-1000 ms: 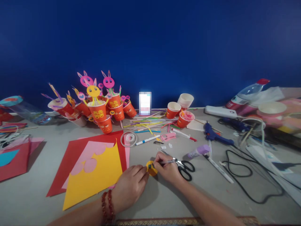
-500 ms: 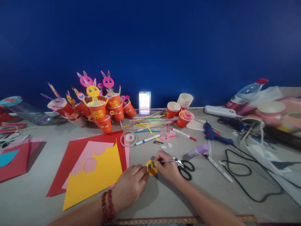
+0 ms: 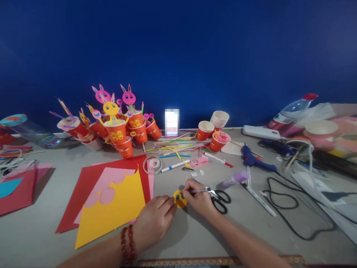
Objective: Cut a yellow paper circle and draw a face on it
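A small yellow paper disc (image 3: 180,199) with dark eye-like marks lies flat on the grey table. My left hand (image 3: 156,219), fingers together and curled, pins its left edge down. In my right hand (image 3: 199,199) is a marker (image 3: 198,191), gripped close to the tip, which meets the disc's upper right; the fingers hide the very tip. Black-handled scissors (image 3: 221,201) lie partly under and beside my right hand. To the left, a yellow sheet (image 3: 117,212) with cut-out curves overlaps pink paper (image 3: 107,195) and red paper (image 3: 75,197).
Red paper cups (image 3: 115,132) with rabbit faces stand at the back left. Craft sticks (image 3: 175,143), a tape roll (image 3: 152,165) and more cups (image 3: 205,130) sit behind my hands. Rightward are a purple glue stick (image 3: 235,179), a blue glue gun (image 3: 256,160) and a black cable (image 3: 295,232).
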`<action>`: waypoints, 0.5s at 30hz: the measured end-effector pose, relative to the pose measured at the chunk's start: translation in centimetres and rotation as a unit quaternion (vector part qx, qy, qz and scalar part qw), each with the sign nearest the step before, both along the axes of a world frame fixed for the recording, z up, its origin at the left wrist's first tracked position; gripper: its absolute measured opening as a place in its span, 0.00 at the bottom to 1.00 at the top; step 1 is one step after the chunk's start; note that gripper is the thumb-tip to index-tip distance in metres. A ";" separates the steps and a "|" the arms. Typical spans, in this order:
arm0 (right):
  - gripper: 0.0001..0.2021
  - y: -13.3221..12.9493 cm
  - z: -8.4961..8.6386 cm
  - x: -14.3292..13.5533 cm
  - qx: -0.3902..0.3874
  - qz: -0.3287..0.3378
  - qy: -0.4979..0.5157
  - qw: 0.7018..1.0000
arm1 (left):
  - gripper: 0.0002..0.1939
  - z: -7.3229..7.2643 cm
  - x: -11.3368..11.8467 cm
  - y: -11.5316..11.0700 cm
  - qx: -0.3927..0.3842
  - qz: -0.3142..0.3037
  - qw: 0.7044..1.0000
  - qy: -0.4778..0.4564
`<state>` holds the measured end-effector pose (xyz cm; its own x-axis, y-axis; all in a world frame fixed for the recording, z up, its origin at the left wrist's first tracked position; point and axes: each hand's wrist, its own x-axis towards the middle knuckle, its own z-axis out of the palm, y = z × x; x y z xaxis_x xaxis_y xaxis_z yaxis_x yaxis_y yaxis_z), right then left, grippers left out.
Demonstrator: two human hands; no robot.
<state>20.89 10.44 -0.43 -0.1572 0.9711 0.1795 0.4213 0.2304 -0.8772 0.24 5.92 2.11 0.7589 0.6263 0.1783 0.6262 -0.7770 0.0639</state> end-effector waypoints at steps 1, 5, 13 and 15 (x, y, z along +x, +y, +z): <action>0.08 0.0 0.0 0.0 -0.001 0.000 0.002 1.000 | 0.15 0.0 0.0 0.0 -0.001 0.000 1.000 0.001; 0.08 0.0 0.1 0.1 -0.007 -0.002 0.019 1.000 | 0.15 -0.1 0.0 -0.1 0.004 0.000 1.000 -0.005; 0.08 0.1 0.7 0.1 -0.018 -0.024 0.075 0.997 | 0.15 0.2 0.1 -0.3 0.008 0.008 1.000 -0.001; 0.07 0.2 1.0 0.4 -0.025 -0.013 0.078 0.997 | 0.17 0.3 0.3 -0.3 0.001 0.013 1.000 0.007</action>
<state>21.26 10.62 0.55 -0.1061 0.9827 0.1515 0.2844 0.1760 -0.9424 0.51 5.64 2.43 0.7444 0.6459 0.1690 0.6475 -0.7602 0.0531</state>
